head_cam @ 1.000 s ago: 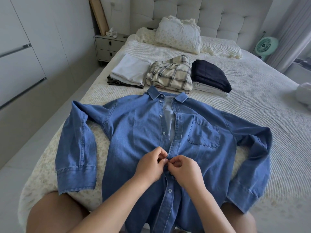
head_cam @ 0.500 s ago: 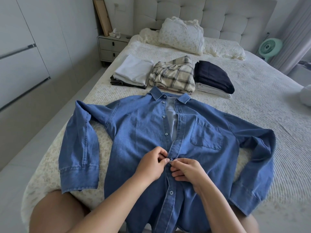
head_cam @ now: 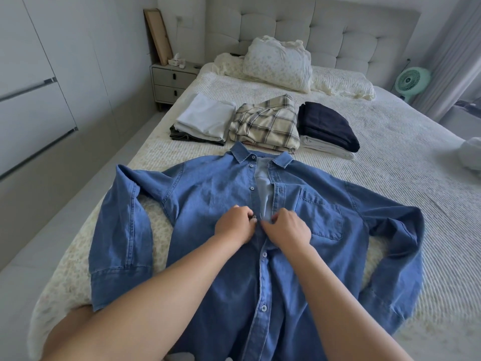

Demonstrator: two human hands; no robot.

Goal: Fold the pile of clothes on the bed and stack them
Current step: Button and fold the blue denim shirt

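On the near half of the bed, a blue denim shirt lies face up with the collar pointing far and both sleeves spread out, cuffs bent back toward the near edge. Both forearms reach in from the near edge and meet over the button placket, roughly mid-chest on the shirt.

Left hand is knuckles-up, fingers curled in, pinching the left front edge right at a button. Right hand mirrors it, fingers curled and pinching the right front edge just beside the chest pocket. The two hands are almost touching, fingertips pointed at each other. Above them the shirt front gapes open up to the collar; below them the placket looks closed, with buttons showing.

Farther up the bed sit three folded stacks in a row: a white stack on the left, a plaid shirt in the middle just past the collar, and a navy stack on the right. Pillows are against the headboard, a nightstand is far left, and a green fan is far right.
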